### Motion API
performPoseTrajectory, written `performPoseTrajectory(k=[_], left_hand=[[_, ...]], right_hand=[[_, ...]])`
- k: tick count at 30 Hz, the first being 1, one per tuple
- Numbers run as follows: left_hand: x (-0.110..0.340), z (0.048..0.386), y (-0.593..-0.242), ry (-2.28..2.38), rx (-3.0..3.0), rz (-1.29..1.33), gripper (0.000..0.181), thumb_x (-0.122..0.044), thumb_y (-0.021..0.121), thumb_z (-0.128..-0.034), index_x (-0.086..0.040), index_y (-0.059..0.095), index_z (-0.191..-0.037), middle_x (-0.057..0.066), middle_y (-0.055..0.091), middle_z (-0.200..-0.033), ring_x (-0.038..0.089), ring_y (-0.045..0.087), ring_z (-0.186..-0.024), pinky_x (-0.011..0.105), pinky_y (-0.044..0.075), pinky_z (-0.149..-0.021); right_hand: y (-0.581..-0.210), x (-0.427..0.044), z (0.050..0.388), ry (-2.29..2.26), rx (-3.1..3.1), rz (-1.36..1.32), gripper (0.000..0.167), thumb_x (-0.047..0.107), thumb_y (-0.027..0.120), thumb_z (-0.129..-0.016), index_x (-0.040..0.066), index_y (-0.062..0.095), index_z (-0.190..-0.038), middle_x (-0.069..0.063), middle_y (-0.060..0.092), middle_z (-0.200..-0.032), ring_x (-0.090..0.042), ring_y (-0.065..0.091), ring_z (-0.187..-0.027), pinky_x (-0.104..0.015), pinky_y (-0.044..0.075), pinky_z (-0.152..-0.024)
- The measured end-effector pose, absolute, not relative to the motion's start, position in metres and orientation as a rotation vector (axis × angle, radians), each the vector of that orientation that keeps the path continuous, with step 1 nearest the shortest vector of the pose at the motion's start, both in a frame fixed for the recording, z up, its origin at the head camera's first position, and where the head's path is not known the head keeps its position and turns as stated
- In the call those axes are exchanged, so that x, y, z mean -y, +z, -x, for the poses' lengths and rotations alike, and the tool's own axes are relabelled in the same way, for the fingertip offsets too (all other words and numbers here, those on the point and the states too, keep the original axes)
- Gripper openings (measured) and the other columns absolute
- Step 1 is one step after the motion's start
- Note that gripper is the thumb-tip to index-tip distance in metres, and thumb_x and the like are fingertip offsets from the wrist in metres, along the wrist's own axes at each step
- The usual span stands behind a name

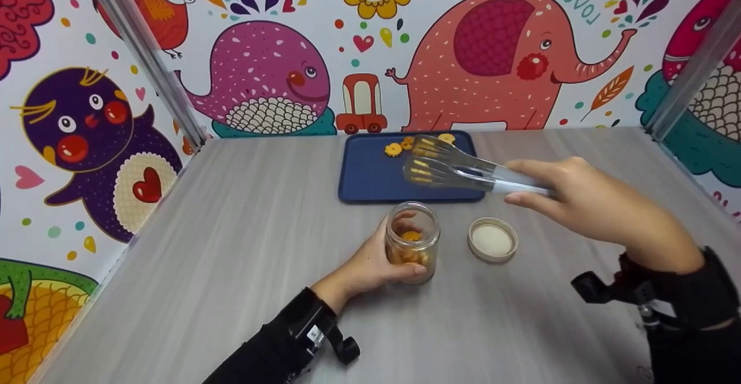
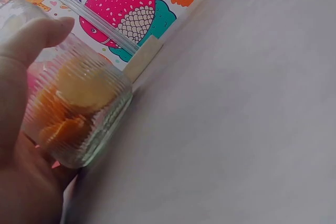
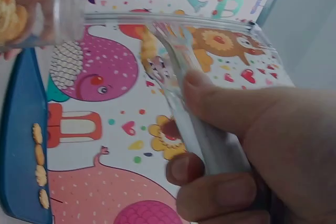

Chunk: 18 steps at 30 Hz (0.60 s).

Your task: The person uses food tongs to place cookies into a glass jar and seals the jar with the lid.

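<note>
My left hand (image 1: 370, 265) grips a ribbed glass jar (image 1: 429, 256) standing on the table, thumb across its near side. Orange and pale yellow cookies (image 2: 79, 90) lie inside, and the jar's mouth is uncovered. In my right hand (image 1: 596, 198) is a pair of tongs (image 1: 463, 178) with pale handles and slotted heads, held above the near part of a blue tray (image 1: 362, 184). A yellowish patch (image 3: 149, 45) shows at the tong tips in the right wrist view; I cannot tell whether it is a held cookie. Flower-shaped cookies (image 1: 393, 150) lie along the tray's far side.
A round lid (image 1: 492, 240) lies on the table (image 1: 260, 216) to the right of the jar. Printed wall panels (image 1: 370, 48) with cartoon animals close off the back and sides, with metal posts (image 1: 145, 54) at the corners.
</note>
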<state>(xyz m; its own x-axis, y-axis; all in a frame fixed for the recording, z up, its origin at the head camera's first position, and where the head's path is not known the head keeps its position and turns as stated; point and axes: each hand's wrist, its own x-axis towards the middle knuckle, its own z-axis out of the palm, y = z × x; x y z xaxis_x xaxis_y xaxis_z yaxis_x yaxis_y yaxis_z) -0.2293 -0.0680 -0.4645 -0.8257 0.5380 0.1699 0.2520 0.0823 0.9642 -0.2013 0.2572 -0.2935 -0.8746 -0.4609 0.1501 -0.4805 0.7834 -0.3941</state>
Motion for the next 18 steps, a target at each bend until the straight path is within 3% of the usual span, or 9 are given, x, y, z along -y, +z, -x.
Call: performPoseTrajectory(k=[6, 13, 18], left_hand=[[0.0693, 0.2284, -0.4639, 1.802, -2.136, -0.772, 0.093, -0.021, 0.092, -0.0832, -0.019, 0.037, -0.158, 0.002, 0.058, -0.144, 0.017, 0.056, -0.135, 0.039, 0.037, -0.120], [0.0683, 0.2264, -0.4620, 1.756, -2.171, -0.682, 0.107, -0.027, 0.094, -0.0826, -0.019, 0.027, -0.165, -0.001, 0.058, -0.149, 0.015, 0.054, -0.138, 0.043, 0.034, -0.122], [0.0681, 0.2258, -0.4607, 1.794, -2.149, -0.695, 0.105, -0.023, 0.094, -0.0819, -0.017, 0.029, -0.164, -0.001, 0.060, -0.148, 0.016, 0.054, -0.138, 0.041, 0.034, -0.122]], right_hand=[[-0.2915, -0.2613, 0.1974, 0.655, 2.966, -0.920, 0.051, 0.040, 0.074, -0.101, 0.011, 0.068, -0.142, 0.005, 0.071, -0.094, -0.011, 0.060, -0.074, -0.026, 0.050, -0.059], [-0.2970, -0.2557, 0.2014, 0.686, 3.030, -1.086, 0.053, 0.048, 0.069, -0.101, 0.013, 0.069, -0.140, 0.008, 0.075, -0.106, -0.005, 0.063, -0.079, -0.026, 0.057, -0.070], [-0.2999, -0.2528, 0.2032, 0.697, 3.010, -1.142, 0.047, 0.046, 0.069, -0.102, 0.015, 0.070, -0.137, 0.008, 0.072, -0.103, -0.007, 0.062, -0.078, -0.026, 0.052, -0.065]])
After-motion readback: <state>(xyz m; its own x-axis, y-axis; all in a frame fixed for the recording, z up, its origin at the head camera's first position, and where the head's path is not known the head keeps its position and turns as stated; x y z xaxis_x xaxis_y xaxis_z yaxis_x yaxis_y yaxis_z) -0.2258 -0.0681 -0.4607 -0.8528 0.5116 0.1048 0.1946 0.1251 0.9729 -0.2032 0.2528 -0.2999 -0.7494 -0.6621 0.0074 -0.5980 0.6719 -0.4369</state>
